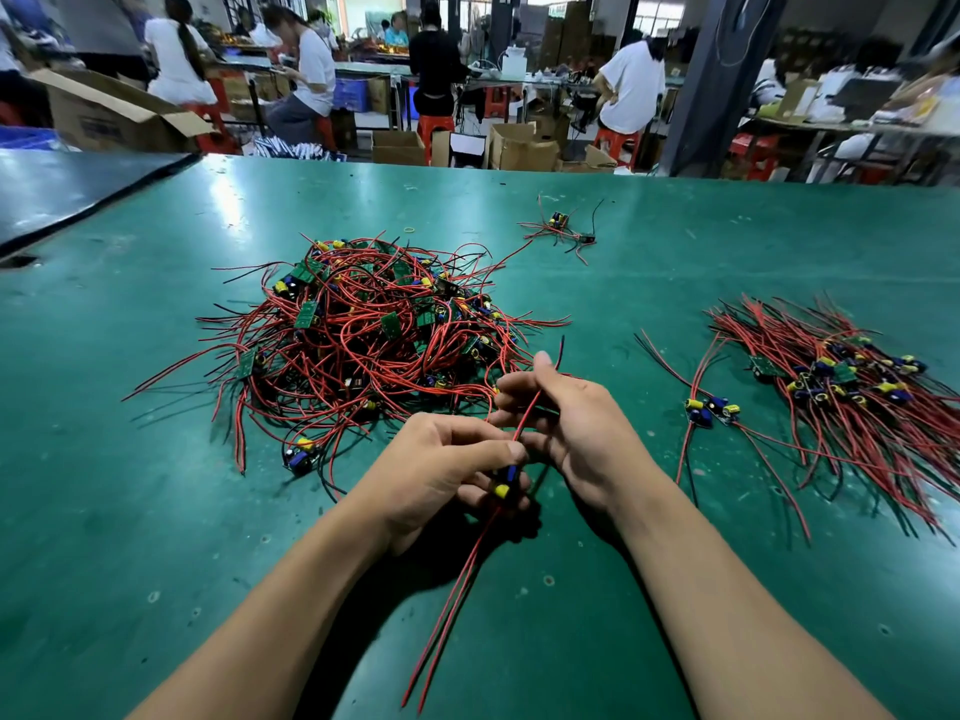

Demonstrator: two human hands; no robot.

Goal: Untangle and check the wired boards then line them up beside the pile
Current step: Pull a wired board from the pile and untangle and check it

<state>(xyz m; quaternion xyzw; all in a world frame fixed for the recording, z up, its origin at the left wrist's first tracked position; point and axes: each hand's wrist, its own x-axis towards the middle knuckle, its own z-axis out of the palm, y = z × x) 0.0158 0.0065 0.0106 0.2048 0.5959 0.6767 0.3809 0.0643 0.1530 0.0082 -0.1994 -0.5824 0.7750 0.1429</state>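
Green table mat carried all the task items.

Containers: three open brown cardboard boxes stood beyond the far edge. One large cardboard box was at upper left, with a second open box and a third open box at upper centre. Their contents could not be told.

Counts: one tangled pile of small green circuit boards with red and black wires occupied the centre, its boards too many to count. One laid-out group of like boards lay at right, wires roughly parallel. One single board lay just left of that group. One small loose cluster sat at upper centre, apart from the pile. One yellow rubber band lay near the pile's far edge.

Hands: the left hand had its fingers curled round one wired board with blue and yellow capacitors, at lower centre just in front of the pile. The right hand pinched that board's red wire in curled fingers, thumb raised. Other leads trailed toward the bottom edge.
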